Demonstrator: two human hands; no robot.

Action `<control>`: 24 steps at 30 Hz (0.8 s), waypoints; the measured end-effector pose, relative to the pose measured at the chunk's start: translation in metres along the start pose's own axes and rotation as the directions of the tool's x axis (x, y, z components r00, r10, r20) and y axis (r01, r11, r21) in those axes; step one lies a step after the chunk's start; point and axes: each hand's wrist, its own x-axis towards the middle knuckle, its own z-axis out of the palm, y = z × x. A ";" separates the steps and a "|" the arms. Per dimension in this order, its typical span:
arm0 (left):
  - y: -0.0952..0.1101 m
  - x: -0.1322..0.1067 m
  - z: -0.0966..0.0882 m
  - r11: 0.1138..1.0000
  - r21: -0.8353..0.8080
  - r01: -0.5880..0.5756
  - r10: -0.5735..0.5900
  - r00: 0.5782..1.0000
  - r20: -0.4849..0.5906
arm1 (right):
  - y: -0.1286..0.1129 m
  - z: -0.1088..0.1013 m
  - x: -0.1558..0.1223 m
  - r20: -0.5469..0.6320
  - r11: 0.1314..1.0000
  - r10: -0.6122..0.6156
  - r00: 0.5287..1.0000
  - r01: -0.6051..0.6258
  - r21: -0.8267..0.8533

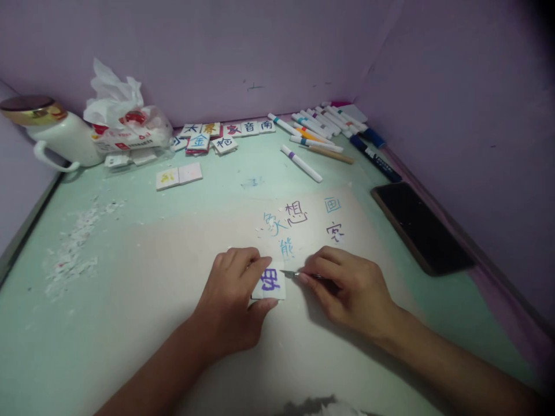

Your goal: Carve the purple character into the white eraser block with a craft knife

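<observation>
A small white square tile with a purple character on it lies on the table, the character turned sideways. My left hand grips it by its far and near edges, thumb nearest me. In my right hand is a craft knife, pinched between thumb and fingers like a pen. Its blade tip points left and meets the tile's upper right part; whether it cuts into the surface I cannot tell. Just beyond the tile, blue and purple characters are written on the tabletop.
White shavings lie scattered at left. Finished-looking character tiles line the back, with two more tiles nearer. Several markers lie back right, beside a phone. A white mug and a tissue pack stand back left.
</observation>
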 end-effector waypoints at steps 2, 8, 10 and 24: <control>0.000 0.000 0.000 1.000 -0.001 -0.003 0.003 1.000 -0.012 | 0.000 0.001 0.000 0.000 1.000 -0.007 1.000 0.007 -0.008; 0.000 0.001 0.000 1.000 -0.005 -0.015 0.014 1.000 -0.025 | -0.001 0.001 0.002 0.007 1.000 -0.023 1.000 0.023 -0.020; 0.000 0.001 0.000 1.000 -0.006 -0.023 0.023 0.999 -0.027 | -0.002 0.001 0.003 0.011 0.999 -0.034 0.999 0.034 -0.041; -0.001 0.002 0.001 0.998 -0.010 -0.057 0.056 0.997 -0.051 | -0.009 -0.004 0.008 0.090 0.961 -0.093 0.992 0.113 -0.253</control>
